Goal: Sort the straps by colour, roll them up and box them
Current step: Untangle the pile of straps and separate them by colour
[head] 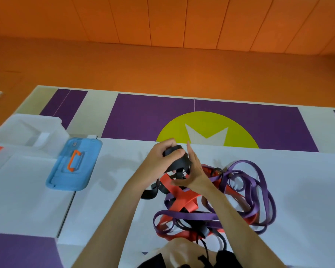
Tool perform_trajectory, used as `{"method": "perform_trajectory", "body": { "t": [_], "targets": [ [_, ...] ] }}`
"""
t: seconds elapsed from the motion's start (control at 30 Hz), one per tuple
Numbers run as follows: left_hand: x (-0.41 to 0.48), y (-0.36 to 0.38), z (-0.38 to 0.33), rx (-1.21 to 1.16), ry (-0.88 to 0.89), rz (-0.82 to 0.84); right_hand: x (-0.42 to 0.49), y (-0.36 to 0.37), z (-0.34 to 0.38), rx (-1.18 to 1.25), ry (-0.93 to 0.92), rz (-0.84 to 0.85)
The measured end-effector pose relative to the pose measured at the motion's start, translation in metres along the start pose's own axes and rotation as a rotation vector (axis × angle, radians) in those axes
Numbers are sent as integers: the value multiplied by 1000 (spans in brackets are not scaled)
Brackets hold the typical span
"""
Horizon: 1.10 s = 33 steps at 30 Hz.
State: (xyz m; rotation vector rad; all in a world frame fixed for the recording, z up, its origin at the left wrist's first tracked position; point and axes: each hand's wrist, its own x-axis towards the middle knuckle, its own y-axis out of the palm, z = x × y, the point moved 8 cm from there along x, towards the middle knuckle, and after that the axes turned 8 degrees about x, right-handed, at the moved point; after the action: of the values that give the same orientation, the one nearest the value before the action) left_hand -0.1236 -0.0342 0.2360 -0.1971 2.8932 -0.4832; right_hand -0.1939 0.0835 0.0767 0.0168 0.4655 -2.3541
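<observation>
— Where do the straps sit?
— Closest to me, a loose tangle of straps (201, 214) lies on the smooth white table (307, 180), right of centre. They are flat, rubbery bands: wide red straps (179, 196) crossed under narrow purple straps (259, 171) that loop out to the right, with black ones at the near edge.
— And the one I'm working on?
— I hold the black strap (182, 161) above the tangle's far side, wound into a stubby coil. Its free tail hangs down into the pile, long axis running back toward me.
— Fingers?
— My left hand (159, 161) curls round the coil and grips it. My right hand (195, 171) is flat, fingers straight and pointing away from me, palm against the coil's right side.
— Farther out?
— To the left a blue plastic lid (85, 151) with an orange handle lies flat. Behind it stands a clear box (27, 130) with rounded corners. Past the table there's a purple floor (153, 117) with a yellow circle, then an orange panelled wall (162, 20).
</observation>
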Motion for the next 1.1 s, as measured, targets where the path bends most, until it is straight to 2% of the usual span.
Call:
{"method": "perform_trajectory", "body": {
  "t": [0.1, 0.23, 0.33, 0.47, 0.73, 0.87, 0.97, 1.1],
  "targets": [
    [8, 1, -19, -28, 69, 32, 6, -18, 16, 31, -30, -81],
    [13, -23, -6, -101, 27, -72, -4, -53, 8, -130, 61, -208],
    [12, -34, 28, -65, -95, -90, -17, -77, 7, -89, 77, -305],
    [14, -34, 98, 143, -312, -46, -31, -103, 27, 14, 71, -364],
    [25, 20, 163, 149, -555, 104, -35, -97, 86, 102, -76, -252],
    [38, 36, 207, 136, -703, 42, -36, -92, 94, 166, -120, -153],
    [45, 55, 232, 205, -760, 96, -44, -82, 82, 257, -15, 46],
    [40, 67, 255, 320, -781, 161, -64, -70, 51, 229, 147, 241]
  ]
}}
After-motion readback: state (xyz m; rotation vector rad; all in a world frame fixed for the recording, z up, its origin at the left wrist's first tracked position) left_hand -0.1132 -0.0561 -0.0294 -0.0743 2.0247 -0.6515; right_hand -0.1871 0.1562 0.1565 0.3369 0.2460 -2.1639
